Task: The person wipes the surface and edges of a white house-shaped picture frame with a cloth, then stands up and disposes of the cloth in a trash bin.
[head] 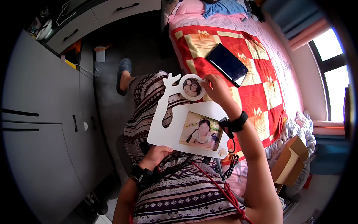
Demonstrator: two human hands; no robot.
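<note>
A white photo frame (173, 112) with a branch-like cut-out shape lies over my lap, above the patterned skirt (179, 193). It holds a rectangular photo (202, 133) of a person and, at its far end, a small round photo (191, 87) of people. With my left hand (158, 156) I grip the frame's near edge, thumb on top. My right hand (214, 86) pinches the rim of the round part between thumb and fingers. Each wrist wears a black strap, and a dark cable (230, 168) hangs by the right one.
On the bed at the right, a black tablet (228, 65) lies on a red and yellow checked blanket (258, 92). An opened cardboard box (289, 162) stands at the lower right. Grey cabinets (36, 84) line the left. A slippered foot (124, 75) rests on the dark floor.
</note>
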